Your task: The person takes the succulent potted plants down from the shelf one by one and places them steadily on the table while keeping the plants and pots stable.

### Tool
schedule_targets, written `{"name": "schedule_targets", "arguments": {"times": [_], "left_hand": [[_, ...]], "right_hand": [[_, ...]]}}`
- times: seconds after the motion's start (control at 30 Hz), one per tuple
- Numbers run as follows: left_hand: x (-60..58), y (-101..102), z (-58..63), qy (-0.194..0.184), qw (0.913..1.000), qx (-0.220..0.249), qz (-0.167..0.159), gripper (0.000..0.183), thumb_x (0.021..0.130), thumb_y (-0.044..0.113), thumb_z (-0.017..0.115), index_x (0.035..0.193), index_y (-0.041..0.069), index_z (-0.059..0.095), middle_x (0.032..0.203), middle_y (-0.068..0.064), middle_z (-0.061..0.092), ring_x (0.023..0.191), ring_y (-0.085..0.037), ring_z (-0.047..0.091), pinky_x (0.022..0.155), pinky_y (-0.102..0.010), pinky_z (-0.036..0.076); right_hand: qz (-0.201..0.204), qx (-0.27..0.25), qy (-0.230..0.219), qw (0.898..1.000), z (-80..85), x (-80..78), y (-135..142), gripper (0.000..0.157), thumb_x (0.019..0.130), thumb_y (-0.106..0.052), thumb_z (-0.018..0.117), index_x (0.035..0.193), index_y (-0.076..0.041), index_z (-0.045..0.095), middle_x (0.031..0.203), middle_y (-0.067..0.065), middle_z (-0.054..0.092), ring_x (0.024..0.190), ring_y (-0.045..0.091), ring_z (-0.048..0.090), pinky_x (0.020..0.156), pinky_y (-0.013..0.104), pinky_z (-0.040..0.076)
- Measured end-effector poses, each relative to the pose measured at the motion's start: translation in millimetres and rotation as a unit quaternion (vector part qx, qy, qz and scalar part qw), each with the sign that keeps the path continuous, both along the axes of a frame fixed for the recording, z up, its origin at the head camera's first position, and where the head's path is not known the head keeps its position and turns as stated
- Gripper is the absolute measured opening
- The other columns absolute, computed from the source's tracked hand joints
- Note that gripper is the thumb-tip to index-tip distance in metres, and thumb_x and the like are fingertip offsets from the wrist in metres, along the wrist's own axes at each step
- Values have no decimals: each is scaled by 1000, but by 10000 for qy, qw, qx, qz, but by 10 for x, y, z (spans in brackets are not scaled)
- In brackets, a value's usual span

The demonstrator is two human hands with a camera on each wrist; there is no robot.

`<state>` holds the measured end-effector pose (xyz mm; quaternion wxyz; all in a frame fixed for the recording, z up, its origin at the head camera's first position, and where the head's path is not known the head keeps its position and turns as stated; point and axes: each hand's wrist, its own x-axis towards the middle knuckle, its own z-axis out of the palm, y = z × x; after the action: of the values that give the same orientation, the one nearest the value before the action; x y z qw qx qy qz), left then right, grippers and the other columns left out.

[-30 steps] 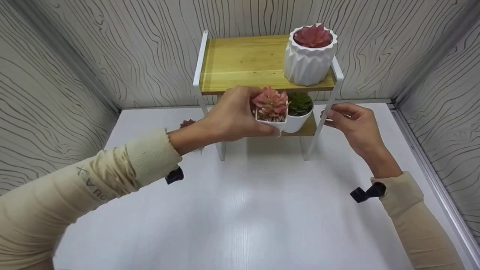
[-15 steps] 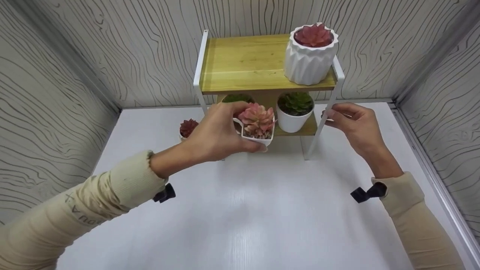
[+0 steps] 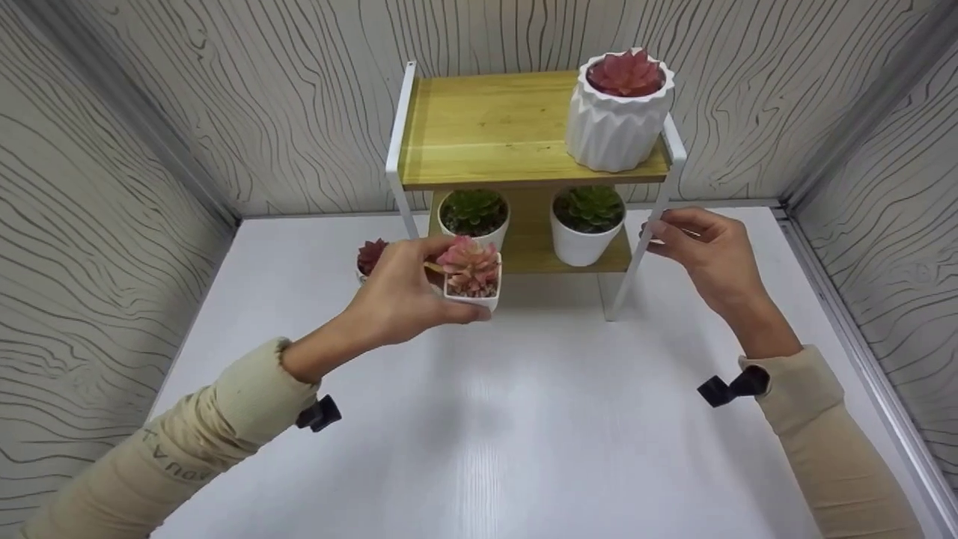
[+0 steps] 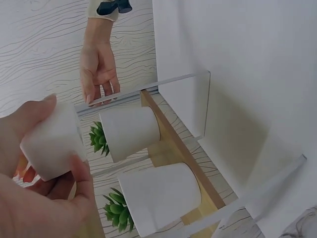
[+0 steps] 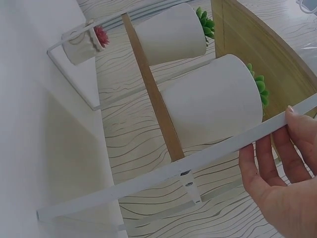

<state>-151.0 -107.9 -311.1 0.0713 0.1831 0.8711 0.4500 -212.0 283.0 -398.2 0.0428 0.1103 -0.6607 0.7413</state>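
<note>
the only writing that shows is a short line of dark print (image 3: pixel 179 460) on the left sleeve (image 3: pixel 236 415), on the forearm a little below the cuff (image 3: pixel 262 382). it runs slantwise across the beige cloth, in the head view from upper left to lower right. the letters are small and blurred, and the folds bend them: one is shaped like a v or an upturned a, and after it come rounded ones like u and o. the first mark is too faint to name, and the whole word cannot be read.
</note>
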Motion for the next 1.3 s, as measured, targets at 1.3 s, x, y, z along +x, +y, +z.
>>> {"name": "schedule_targets", "arguments": {"times": [1.3], "left_hand": [[-96,-756,-681,127,9878,210,1537,69,73,23,97,133,4,68,119,-12,76,106,-25,71,80,-16,56]], "right_hand": [[-9,39,-61,10000,-16,-12,12,29,95,-6,75,118,12,70,107,6,76,103,17,77,93,31,62]]}}
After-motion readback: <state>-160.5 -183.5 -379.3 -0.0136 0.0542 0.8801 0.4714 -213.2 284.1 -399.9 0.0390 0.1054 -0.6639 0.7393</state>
